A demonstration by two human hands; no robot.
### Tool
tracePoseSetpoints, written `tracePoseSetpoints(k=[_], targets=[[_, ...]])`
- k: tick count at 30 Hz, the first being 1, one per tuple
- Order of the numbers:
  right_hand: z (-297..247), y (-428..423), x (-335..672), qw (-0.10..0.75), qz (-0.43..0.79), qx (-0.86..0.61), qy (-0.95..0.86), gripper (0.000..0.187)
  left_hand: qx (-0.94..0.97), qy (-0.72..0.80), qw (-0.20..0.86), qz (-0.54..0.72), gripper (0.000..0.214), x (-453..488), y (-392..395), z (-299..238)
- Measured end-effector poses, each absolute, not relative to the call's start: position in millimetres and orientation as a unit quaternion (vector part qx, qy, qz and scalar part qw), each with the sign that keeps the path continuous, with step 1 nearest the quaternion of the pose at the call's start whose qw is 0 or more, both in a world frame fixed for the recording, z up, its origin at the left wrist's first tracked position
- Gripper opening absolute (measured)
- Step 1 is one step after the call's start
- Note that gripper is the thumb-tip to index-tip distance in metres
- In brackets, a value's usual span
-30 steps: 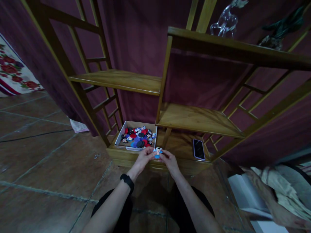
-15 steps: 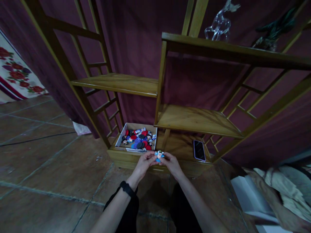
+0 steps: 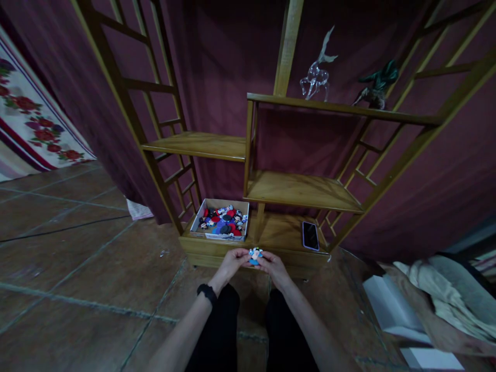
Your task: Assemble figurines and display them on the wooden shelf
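Observation:
A small toy figurine [image 3: 254,254] with a blue base is pinched between both hands, in front of the shelf unit's low ledge. My left hand [image 3: 234,260], with a black band on the wrist, grips it from the left side. From the right side my right hand [image 3: 274,266] holds it with closed fingers. Just beyond, to the left, a shallow cardboard box [image 3: 198,227] sits on the bottom shelf. It holds several similar figurines [image 3: 236,217] and round red, blue and dark pieces, jumbled together.
A phone [image 3: 310,236] lies on the bottom shelf at right. Wooden shelves [image 3: 302,190] overhang the ledge. Higher up stand a clear glass animal figure [image 3: 315,77] and a dark green ornament [image 3: 377,85]. White boxes [image 3: 395,307] and cloth lie on the floor at right.
My view has tilted up and shifted, so more of the upper shelf shows. Both hands still hold the figurine, nearly unchanged, just in front of the ledge.

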State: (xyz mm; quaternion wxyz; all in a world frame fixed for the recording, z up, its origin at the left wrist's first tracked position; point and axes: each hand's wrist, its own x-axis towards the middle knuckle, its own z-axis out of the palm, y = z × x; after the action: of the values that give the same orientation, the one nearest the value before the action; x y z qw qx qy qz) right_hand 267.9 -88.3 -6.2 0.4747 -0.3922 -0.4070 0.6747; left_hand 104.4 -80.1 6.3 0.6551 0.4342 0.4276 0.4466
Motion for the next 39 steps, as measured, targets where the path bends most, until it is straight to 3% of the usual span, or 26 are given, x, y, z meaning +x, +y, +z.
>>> tracePoseSetpoints(k=[10,39], targets=[[-27.2,-91.5,261.9,0.484,0.673,-0.425,-0.363,0.037,0.37,0.44,0.655,0.491,0.033,108.1,-91.5,-24.1],[-36.2,-103.4,260.5,0.489,0.703,-0.409,-0.315,0.031,0.376,0.452,0.642,0.491,0.031,103.3,-102.1,-18.7]])
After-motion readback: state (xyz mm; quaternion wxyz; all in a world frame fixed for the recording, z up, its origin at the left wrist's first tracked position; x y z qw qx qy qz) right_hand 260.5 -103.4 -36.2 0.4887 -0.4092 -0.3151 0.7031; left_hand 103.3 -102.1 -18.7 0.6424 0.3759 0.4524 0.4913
